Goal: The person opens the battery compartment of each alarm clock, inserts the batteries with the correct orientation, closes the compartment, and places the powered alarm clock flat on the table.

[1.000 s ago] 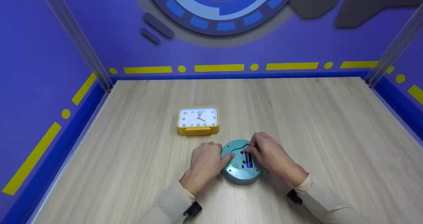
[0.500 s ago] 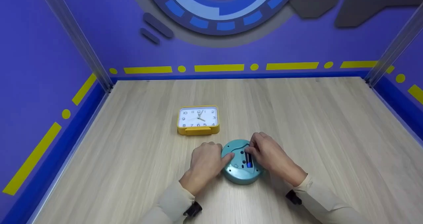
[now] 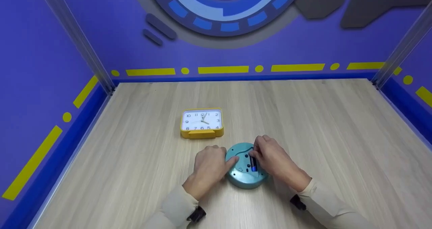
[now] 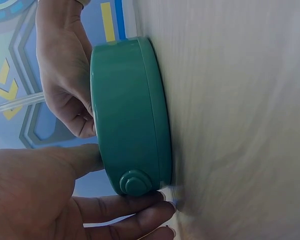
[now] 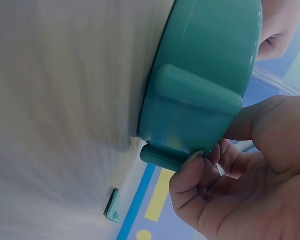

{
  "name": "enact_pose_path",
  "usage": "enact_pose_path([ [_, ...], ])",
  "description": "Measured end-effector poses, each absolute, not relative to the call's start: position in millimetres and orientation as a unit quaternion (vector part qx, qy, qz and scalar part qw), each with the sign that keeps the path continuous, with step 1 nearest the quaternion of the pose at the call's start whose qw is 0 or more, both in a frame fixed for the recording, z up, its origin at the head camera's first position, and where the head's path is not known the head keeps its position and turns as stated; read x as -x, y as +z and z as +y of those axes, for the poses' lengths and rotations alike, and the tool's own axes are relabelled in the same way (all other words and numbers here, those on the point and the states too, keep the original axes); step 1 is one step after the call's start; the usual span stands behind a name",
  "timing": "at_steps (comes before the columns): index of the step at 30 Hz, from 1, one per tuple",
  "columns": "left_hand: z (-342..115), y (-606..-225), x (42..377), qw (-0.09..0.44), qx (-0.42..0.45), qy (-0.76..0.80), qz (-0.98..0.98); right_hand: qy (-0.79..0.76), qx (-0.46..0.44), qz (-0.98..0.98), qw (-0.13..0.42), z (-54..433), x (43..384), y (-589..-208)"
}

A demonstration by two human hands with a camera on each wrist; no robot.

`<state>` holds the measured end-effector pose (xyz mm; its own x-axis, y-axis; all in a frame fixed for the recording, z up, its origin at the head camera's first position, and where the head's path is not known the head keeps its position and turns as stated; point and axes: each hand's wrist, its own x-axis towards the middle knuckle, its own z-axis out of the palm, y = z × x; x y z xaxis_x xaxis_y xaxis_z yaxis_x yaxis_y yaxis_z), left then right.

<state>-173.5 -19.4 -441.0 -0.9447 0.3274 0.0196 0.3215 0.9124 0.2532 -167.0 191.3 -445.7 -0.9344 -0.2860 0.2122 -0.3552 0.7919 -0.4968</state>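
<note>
A round teal alarm clock (image 3: 244,181) lies face down on the table, its back up and its battery slot uncovered. In the slot is a battery (image 3: 254,167), dark with a blue end. My left hand (image 3: 209,163) grips the clock's left side, thumb on the back; in the left wrist view its fingers curl below a round knob (image 4: 135,182). At the slot's far end my right hand (image 3: 273,156) has its thumb and curled fingers at the battery's dark end, with the fingertips partly hidden. The right wrist view shows those fingers (image 5: 187,182) close to a peg-like foot (image 5: 165,156).
A yellow rectangular alarm clock (image 3: 202,122) lies face up beyond the left hand. A small teal cover piece (image 5: 112,206) lies on the table in the right wrist view. Purple panels (image 3: 216,58) wall in the wooden table (image 3: 320,121).
Almost nothing differs. The right wrist and sleeve have shifted slightly left; the left hand and both clocks stay in place.
</note>
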Motion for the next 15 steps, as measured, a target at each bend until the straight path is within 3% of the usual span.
enact_pose_path([
  [15,-19.5,-441.0,173.5,0.01,-0.167,0.125,0.978,0.251,-0.228,-0.933,0.118,195.2,165.7,-448.5],
])
